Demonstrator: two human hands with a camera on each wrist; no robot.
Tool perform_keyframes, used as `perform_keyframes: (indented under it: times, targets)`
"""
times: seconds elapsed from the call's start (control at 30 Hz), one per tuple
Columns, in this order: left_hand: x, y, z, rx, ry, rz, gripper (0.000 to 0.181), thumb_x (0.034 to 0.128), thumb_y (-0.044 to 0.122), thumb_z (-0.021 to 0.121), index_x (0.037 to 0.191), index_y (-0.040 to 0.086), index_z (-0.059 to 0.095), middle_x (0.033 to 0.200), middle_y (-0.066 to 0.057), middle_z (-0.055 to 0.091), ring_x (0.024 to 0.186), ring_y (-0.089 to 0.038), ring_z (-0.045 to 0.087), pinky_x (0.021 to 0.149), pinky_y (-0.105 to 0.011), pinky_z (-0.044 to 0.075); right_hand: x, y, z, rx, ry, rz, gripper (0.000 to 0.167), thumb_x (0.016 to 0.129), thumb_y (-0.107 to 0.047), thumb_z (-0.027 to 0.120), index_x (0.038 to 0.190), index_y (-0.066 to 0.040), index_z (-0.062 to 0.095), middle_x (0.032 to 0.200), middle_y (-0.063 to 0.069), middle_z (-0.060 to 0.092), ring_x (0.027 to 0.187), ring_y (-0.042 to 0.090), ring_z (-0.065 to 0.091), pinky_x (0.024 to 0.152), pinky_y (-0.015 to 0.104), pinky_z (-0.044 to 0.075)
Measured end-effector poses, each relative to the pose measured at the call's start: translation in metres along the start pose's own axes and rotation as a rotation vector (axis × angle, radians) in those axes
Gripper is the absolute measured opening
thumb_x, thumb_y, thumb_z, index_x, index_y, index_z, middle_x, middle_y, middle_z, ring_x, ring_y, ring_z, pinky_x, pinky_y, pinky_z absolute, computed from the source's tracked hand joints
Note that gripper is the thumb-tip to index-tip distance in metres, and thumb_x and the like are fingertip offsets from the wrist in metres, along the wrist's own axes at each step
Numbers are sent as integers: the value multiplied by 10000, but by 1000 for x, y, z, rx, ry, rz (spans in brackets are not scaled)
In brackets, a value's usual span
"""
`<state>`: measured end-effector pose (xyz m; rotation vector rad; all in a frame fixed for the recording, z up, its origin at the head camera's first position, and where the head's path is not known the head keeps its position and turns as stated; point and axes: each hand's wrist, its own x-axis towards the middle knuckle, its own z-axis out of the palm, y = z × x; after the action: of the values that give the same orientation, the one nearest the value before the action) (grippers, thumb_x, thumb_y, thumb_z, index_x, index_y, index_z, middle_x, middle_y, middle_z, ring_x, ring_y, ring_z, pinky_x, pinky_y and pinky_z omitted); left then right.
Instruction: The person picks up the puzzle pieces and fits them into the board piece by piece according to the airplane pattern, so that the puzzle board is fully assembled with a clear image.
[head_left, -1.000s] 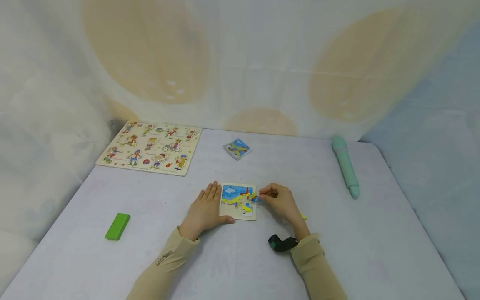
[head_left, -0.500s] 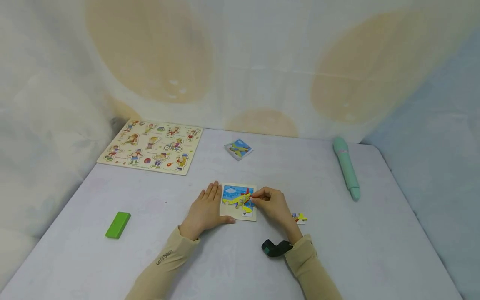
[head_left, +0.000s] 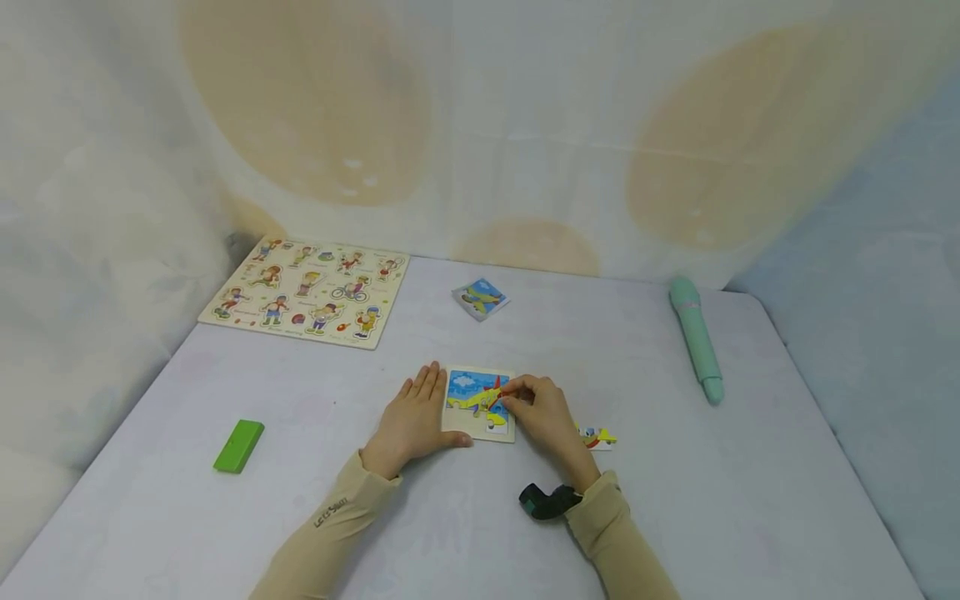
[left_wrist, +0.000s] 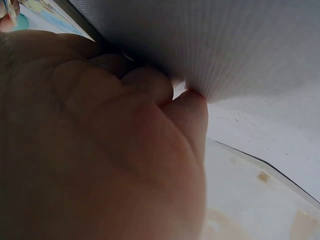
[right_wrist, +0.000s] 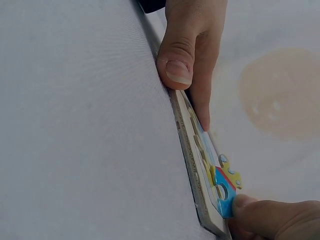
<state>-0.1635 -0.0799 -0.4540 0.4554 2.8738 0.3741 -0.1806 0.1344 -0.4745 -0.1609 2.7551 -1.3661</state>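
A small square jigsaw board (head_left: 461,425) with an airplane picture lies flat at mid-table, part of it filled with pieces. My left hand (head_left: 412,417) rests along its left side, fingers straight, thumb at the near edge; in the left wrist view the hand (left_wrist: 110,135) covers much of the frame. At the board's right side my right hand (head_left: 546,421) pinches a puzzle piece (right_wrist: 226,190), blue and yellow with a red stripe. In the right wrist view that piece is tilted above the board. Loose yellow-and-red puzzle pieces (head_left: 600,438) lie beside the right wrist, partly hidden.
A larger wooden puzzle board (head_left: 300,292) with sport figures lies at the back left. A green block (head_left: 238,447) is at the left, a picture card (head_left: 481,298) at the back, a mint-green microphone-shaped toy (head_left: 697,342) at the right.
My right hand has moved left with the puzzle piece, from beside the board to over its right part. Loose pieces by the right wrist show more now. The left hand stays put.
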Motion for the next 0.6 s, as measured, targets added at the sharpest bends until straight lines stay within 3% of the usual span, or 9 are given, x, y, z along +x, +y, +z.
perform_keyframes:
  times: [0.23, 0.4, 0.6]
  targets:
    - [1, 0, 1, 13, -3, 6, 1144, 753, 673, 678, 1506, -62, 227, 1594, -228, 191, 1491, -357, 188, 1205, -496, 228, 1, 1, 0, -19, 11, -15, 69, 848, -117, 723, 913, -95, 720, 882, 26, 671, 817, 149, 533, 739, 246, 441]
    - [1, 0, -1, 19, -4, 5, 1142, 755, 667, 682, 1504, -65, 228, 1592, -231, 197, 1490, -359, 193, 1205, -496, 230, 3, 5, 2, -31, 28, -94, 50, 828, -86, 748, 872, -65, 742, 915, 67, 630, 873, 174, 510, 764, 264, 411]
    - [1, 0, -1, 9, -11, 4, 1141, 757, 660, 685, 1506, -66, 222, 1593, -233, 193, 1491, -360, 190, 1204, -499, 231, 3, 8, 3, -48, 46, -150, 79, 822, -68, 749, 889, -102, 726, 921, 67, 605, 858, 179, 495, 765, 284, 411]
